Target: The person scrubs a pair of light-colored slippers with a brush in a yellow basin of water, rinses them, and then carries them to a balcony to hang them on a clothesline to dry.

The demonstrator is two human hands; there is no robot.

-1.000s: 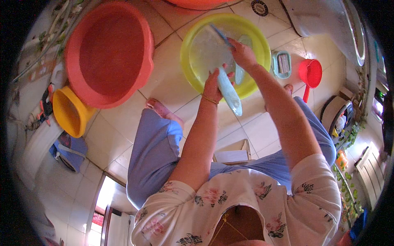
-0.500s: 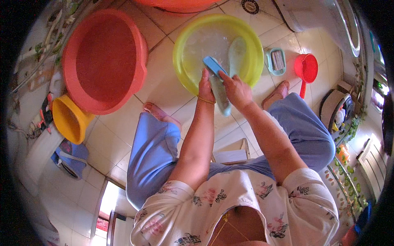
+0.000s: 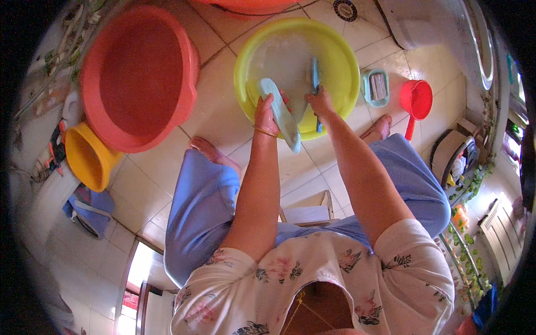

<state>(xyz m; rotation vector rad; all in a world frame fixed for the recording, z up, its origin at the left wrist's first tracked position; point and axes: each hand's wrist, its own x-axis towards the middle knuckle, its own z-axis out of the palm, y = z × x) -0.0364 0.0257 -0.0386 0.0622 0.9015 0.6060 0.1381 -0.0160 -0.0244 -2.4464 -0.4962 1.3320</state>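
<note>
My left hand (image 3: 265, 114) is closed round a pale green slipper (image 3: 286, 120), which tilts over the near rim of a yellow-green basin (image 3: 241, 95). Cloudy water lies in the basin. In my right hand (image 3: 320, 104) is a blue scrubbing brush (image 3: 315, 71), held upright over the basin's right half, apart from the slipper. Between my hands a greyish-green shape shows in the water, too unclear to name.
A large red tub (image 3: 192, 100) and a yellow bucket (image 3: 114, 162) stand to the left. On the right are a pale blue soap dish (image 3: 367, 89) and a red dipper (image 3: 416, 99). A floor drain (image 3: 345, 10) lies beyond the basin, and an orange tub (image 3: 257, 6) at the far edge.
The brush has left the slipper and moved right, turning upright over the basin. My left hand has tilted the slipper and shifted it slightly left.
</note>
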